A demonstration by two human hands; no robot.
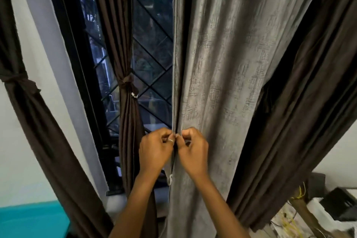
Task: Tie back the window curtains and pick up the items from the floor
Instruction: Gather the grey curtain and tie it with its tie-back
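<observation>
A grey textured curtain (pixel 222 75) hangs straight down in the middle of the head view. My left hand (pixel 154 150) and my right hand (pixel 193 150) meet at its left hem, fingers curled, both pinching the fabric edge there. A small white cord or tag (pixel 170 178) dangles from the hem just below my hands. Left of them a dark brown curtain (pixel 129 102) is gathered and tied at its middle by a knot (pixel 125 82). Another brown curtain (pixel 29 102) at the far left is tied too. No floor is visible.
The window (pixel 152 48) with black diamond grilles shows between the curtains. A loose brown curtain (pixel 289 114) hangs at the right. A teal surface (pixel 32 220) lies bottom left. Boxes, yellow wires and a wooden post (pixel 301 208) crowd the bottom right.
</observation>
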